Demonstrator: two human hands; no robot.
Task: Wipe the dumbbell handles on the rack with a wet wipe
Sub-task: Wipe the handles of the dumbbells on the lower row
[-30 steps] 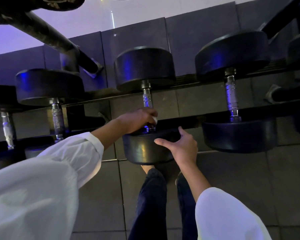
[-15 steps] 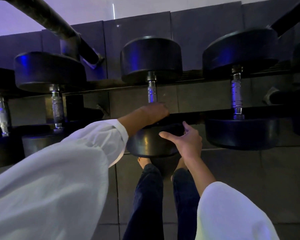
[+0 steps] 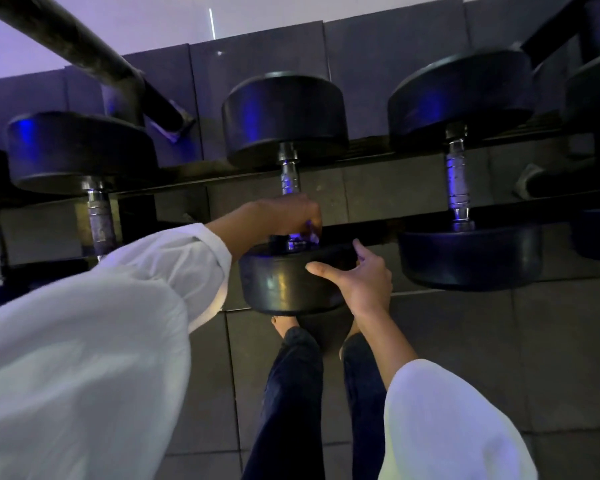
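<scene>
A black dumbbell (image 3: pixel 284 282) lies across the rack rails (image 3: pixel 368 161) in the middle of the head view, its steel handle (image 3: pixel 289 180) running away from me. My left hand (image 3: pixel 284 216) is curled round the near end of that handle; a pale bit of wet wipe (image 3: pixel 314 233) shows under its fingers. My right hand (image 3: pixel 357 278) lies with straight fingers and thumb against the right side of the dumbbell's near weight. The lower part of the handle is hidden by my left hand.
More black dumbbells sit on the rack: one to the right (image 3: pixel 465 251) with a bare steel handle (image 3: pixel 457 181), one to the left (image 3: pixel 77 147), others at both edges. A dark rack post (image 3: pixel 84 53) slants across the upper left. Grey floor tiles (image 3: pixel 499 341) lie below.
My left hand stays wrapped on the middle dumbbell's handle near its front end and has shifted slightly along it. My right hand keeps steadying the near weight. The view moved a little.
</scene>
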